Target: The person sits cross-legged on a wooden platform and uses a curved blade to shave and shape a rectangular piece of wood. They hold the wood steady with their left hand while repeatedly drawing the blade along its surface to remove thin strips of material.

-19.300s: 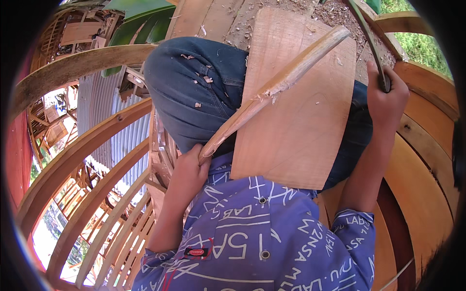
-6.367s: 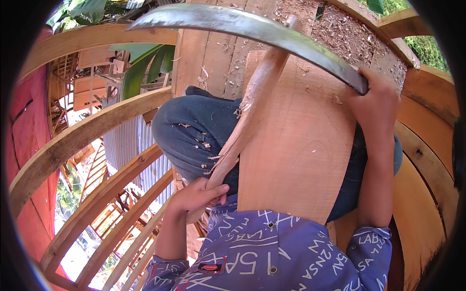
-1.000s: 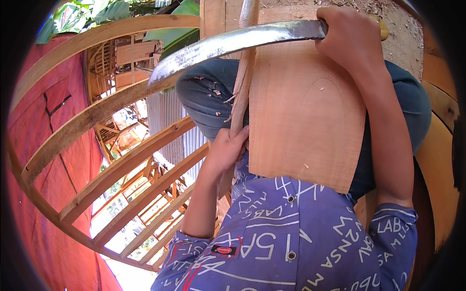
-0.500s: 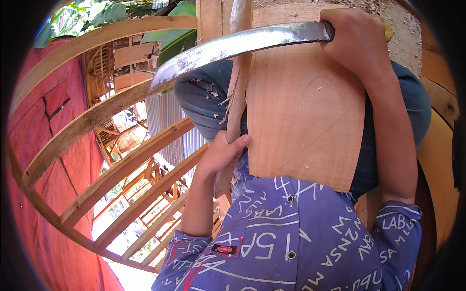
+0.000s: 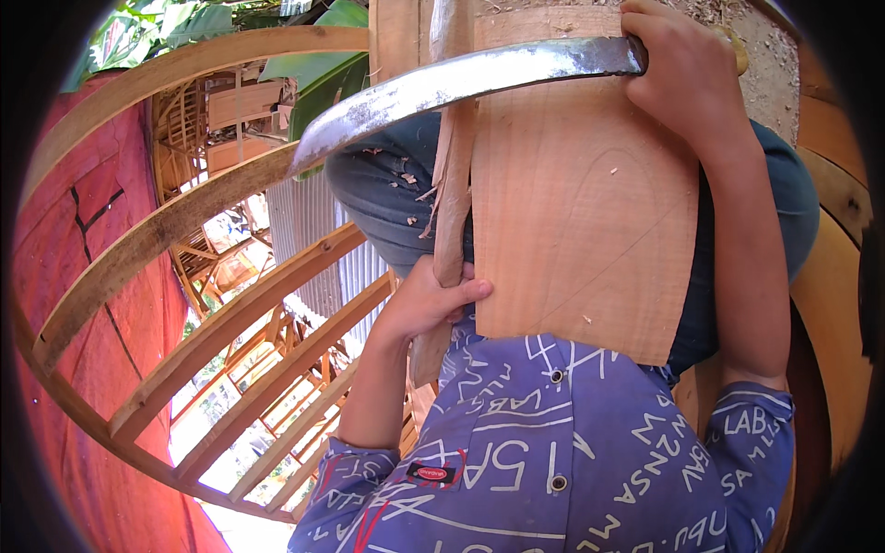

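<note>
My left hand (image 5: 429, 300) is closed around the lower part of a long wooden stick (image 5: 452, 212), its thumb reaching toward a flat board. Curled splinters hang from the stick's left side above that hand. In my right fist (image 5: 687, 83) is the handle of a machete (image 5: 461, 78), mostly hidden by the fingers. Its long curved blade points left and crosses over the stick's upper part; whether it touches the wood I cannot tell. The flat wooden board (image 5: 581, 212), marked with thin pencil lines, lies across my lap beside the stick.
At the left curves a railing of wooden slats (image 5: 240, 341), with a red panel (image 5: 92, 230) beyond it. Wood shavings (image 5: 401, 175) cling to my left trouser leg. Sawdust covers a surface (image 5: 772, 83) at the upper right. Green leaves (image 5: 332, 78) show at the top left.
My right hand and the machete have shifted slightly right, the hand also a little down. My left hand and the stick's lower end have moved slightly down.
</note>
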A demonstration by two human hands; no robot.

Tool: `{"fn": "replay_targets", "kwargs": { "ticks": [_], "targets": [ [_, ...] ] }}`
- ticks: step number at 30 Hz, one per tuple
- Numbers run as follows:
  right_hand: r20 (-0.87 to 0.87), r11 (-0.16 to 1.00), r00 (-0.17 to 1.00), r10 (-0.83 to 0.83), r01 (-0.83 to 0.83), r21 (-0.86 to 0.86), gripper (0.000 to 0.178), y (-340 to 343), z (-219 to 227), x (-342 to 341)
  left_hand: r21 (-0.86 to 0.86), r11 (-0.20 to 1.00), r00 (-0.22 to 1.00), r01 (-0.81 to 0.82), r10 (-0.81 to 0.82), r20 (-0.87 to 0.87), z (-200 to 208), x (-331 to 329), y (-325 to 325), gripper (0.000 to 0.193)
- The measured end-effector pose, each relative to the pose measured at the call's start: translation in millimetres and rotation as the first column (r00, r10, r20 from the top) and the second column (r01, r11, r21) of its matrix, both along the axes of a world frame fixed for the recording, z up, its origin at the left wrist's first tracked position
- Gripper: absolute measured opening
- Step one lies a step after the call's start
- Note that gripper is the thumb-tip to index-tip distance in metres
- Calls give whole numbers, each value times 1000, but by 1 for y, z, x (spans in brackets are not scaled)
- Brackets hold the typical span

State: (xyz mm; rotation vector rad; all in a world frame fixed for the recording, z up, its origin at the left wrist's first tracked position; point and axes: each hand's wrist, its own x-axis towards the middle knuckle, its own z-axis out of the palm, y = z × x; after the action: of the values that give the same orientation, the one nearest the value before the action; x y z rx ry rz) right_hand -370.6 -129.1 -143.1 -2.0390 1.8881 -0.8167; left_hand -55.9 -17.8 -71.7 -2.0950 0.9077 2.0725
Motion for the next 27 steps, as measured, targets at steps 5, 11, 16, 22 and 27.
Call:
{"fn": "replay_targets", "kwargs": {
  "ticks": [5,11,16,22,27],
  "targets": [
    [-39,984,995,90,-83,156,12,-2,7,-5,21,1000,999,-18,19,-34,-1,2,4,39],
    [-130,987,981,146,-136,84,27,2,1,-12,53,998,1000,14,-14,2,1,11,16,42],
    [-166,982,969,184,-174,77,39,20,4,-9,126,991,998,52,-57,38,10,17,30,45],
    [-161,990,977,142,-140,24,36,20,3,-7,23,995,987,100,-102,123,9,11,31,41],
    [-173,991,980,96,-110,-73,28,17,9,-5,5,1000,999,-22,22,46,0,21,29,41]
  ]
}}
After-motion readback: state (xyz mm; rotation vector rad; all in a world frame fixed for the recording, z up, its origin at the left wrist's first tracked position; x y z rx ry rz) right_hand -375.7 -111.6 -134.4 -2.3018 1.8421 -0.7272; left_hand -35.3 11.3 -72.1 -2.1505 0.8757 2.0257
